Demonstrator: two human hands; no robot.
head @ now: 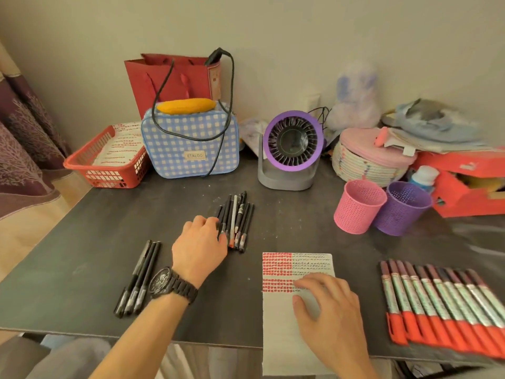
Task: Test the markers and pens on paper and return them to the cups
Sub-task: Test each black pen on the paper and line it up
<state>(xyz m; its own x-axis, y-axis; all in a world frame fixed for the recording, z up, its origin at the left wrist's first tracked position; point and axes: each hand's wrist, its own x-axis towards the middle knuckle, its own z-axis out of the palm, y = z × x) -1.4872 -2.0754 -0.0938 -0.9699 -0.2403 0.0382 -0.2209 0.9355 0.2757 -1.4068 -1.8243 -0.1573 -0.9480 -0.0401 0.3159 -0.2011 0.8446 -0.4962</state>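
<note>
A sheet of paper [284,335] with red and dark test marks lies at the table's front edge. My right hand [330,313] rests on it, fingers relaxed and flat. My left hand [200,246], with a black watch on the wrist, reaches to a pile of black pens [238,221] in the middle of the table, its fingertips touching the pile's left side. Three black pens [138,277] lie apart at the left. A row of red-capped markers [442,305] lies at the right. A pink cup [358,206] and a purple cup [401,207] stand behind it, both showing nothing inside.
Along the wall stand a red basket [106,170], a blue checked bag [191,143] with a black cable, a purple fan [291,149], a woven lidded basket [369,162] and an orange box [464,184]. The dark table [82,242] ends at the left beside a curtain.
</note>
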